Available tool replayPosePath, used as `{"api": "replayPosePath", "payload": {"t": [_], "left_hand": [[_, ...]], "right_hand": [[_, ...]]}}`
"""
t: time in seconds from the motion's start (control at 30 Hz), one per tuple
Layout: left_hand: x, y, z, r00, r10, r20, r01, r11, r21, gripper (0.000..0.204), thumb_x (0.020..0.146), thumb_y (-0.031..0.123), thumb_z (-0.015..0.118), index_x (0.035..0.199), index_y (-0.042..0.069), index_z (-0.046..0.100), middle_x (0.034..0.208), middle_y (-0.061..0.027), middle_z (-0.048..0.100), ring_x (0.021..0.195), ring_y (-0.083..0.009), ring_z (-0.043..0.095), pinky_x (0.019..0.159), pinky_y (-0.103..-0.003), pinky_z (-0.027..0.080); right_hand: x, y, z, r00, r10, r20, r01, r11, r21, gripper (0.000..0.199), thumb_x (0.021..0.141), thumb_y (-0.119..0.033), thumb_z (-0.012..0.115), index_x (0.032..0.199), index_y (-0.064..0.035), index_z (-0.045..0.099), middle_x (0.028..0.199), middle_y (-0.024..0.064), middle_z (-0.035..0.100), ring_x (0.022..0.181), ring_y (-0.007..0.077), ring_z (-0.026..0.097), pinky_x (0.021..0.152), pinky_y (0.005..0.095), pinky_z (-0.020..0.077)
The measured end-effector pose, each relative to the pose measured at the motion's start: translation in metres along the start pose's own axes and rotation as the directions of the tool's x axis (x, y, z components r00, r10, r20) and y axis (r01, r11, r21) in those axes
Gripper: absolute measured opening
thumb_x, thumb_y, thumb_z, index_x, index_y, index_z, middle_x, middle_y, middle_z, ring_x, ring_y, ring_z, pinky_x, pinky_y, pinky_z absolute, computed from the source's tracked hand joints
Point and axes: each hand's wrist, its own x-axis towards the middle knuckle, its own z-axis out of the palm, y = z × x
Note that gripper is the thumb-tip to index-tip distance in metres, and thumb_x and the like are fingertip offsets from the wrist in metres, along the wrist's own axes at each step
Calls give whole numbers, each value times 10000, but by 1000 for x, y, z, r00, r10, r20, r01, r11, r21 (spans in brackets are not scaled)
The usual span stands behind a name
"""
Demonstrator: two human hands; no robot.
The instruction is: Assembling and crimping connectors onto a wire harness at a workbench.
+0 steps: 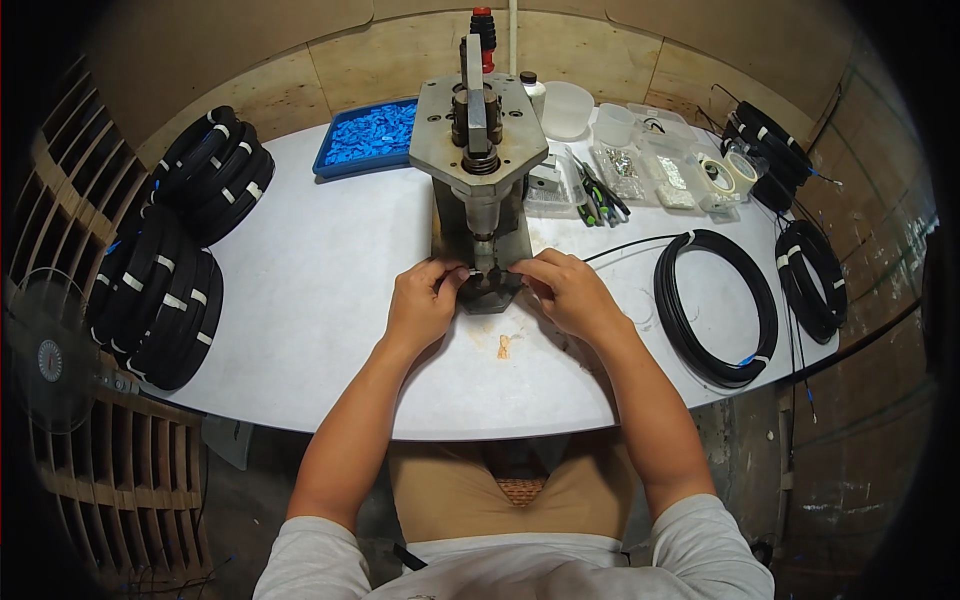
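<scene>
grey press [478,150] betw. l hand [420,303] & r hand [567,292], both pinching small part at base; black cable coil [716,305] near r.

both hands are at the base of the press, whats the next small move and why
Probably seat the cable end squarely under the ram of the press: the left hand and right hand both pinch something small at its base, with a black cable leading in from the right.

Press [478,180] mid-table [320,300], hands at its base; cable coils [165,270] left, single coil [716,305] right, tray [365,135] behind.
</scene>
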Motion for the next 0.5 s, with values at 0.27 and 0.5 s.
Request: {"api": "replayPosePath", "payload": {"t": [0.27, 0.5], "left_hand": [[0, -2, 1, 1000, -3, 4, 3, 1000, 0, 147, 879, 96, 637, 944, -11, 714, 820, -156, 693, 725, -258, 661, 680, -323, 504], [0, -4, 1, 1000, 13, -1, -13, 1000, -1, 154, 882, 110, 627, 950, 7, 719, 811, -166, 679, 714, -289, 648, 671, -356, 501]], "right_hand": [[0, -1, -1, 1000, -6, 0, 6, 1000, -2, 387, 764, 36, 678, 1118, -121, 679, 920, 111, 633, 829, 309, 625, 729, 387, 517], [0, -1, 0, 1000, 0, 3, 0, 1000, 9, 385, 768, 35, 673, 1119, -124, 680, 918, 110, 632, 822, 311, 624, 722, 388, 516]]}}
